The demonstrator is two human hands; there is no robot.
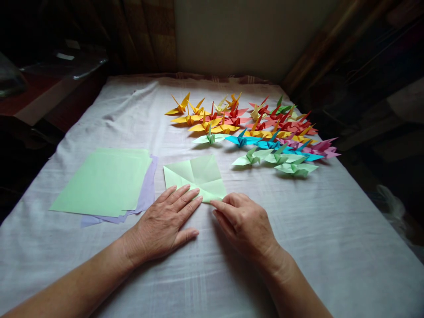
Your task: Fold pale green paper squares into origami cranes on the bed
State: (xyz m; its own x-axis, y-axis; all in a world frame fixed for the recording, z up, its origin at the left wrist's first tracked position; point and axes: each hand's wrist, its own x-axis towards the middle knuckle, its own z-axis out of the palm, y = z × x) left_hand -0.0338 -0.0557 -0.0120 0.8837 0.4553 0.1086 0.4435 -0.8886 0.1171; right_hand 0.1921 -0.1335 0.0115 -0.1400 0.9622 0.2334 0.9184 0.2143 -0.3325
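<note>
A creased light green paper square [198, 174] lies on the white cloth in front of me, its near edge folded over. My left hand [167, 221] rests flat with spread fingers, its fingertips pressing the paper's near left edge. Beside it, my right hand [243, 221] pinches the folded near corner between thumb and forefinger. Beyond the paper sits a spread of finished origami cranes [255, 128] in yellow, red, blue, pink and green.
A stack of flat sheets [104, 181], green on top and lilac beneath, lies to the left of my left hand. The white cloth [331, 229] covers the table. Dark furniture [49, 88] stands at the left, more dark clutter at the right.
</note>
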